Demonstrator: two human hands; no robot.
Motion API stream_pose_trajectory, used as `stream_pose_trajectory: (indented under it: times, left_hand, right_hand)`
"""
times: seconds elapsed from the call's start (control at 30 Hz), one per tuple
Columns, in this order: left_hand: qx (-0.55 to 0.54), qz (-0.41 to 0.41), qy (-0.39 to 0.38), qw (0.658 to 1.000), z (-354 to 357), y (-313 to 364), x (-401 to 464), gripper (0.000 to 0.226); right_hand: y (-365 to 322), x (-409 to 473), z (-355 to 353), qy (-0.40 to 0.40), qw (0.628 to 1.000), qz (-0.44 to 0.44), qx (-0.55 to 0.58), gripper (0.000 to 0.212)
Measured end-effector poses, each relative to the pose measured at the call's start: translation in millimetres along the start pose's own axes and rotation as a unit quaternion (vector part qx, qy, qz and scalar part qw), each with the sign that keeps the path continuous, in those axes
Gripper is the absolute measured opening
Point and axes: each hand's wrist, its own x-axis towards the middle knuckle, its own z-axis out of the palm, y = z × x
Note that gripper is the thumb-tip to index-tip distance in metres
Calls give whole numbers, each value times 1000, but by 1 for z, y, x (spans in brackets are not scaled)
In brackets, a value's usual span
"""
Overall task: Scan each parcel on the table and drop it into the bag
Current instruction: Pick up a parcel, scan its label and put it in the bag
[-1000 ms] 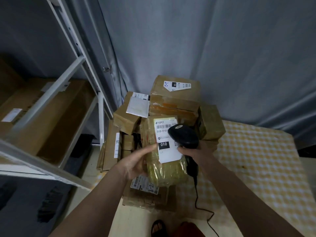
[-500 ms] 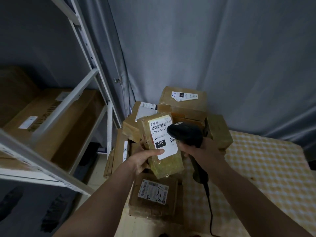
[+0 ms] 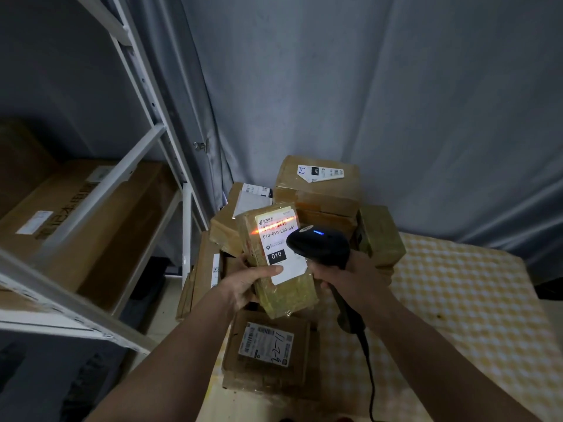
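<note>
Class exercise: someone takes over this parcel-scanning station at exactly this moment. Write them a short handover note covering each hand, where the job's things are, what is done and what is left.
Left hand: grips the taped parcel, label up, thumb on the label.
Right hand: grips the scanner, blue light on, its red line across the parcel's barcode.
Other parcels: the stacked boxes behind, and the flat box below on the checked table.
Done: scan under way on this parcel.
Left: drop it into the bag, which is not in view, then scan the rest.
</note>
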Motion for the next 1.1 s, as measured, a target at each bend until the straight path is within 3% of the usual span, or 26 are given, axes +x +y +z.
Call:
stream_pose_trajectory:
  times: [0.1, 0.33, 0.43, 0.6, 0.83, 0.97, 1.1]
  left_hand:
    - [2, -5, -7, 1000, 1, 1, 1, 47]
    - [12, -53, -36, 998, 1, -1, 3, 60]
    - [17, -99, -85, 991, 7, 1, 1, 65]
    - [60, -132, -140, 980, 42, 0, 6, 97]
    - [107, -166, -195, 961, 136, -11, 9, 58]
    - [147, -184, -239, 942, 200, -22, 3, 51]
    - [201, -203, -294, 912, 277, -46, -6, 60]
  right_hand:
    - [1, 2, -1, 3, 1000, -8, -5, 5]
    - [7, 9, -4, 17, 1000, -1, 10, 11]
    - [15, 9, -10, 59, 997, 10, 55, 6]
    - [33, 1, -35, 173, 973, 40, 149, 25]
    - [64, -40, -100, 269, 944, 61, 181, 20]
    - [86, -75, -143, 330, 921, 49, 203, 21]
    - [110, -118, -194, 389, 889, 42, 236, 25]
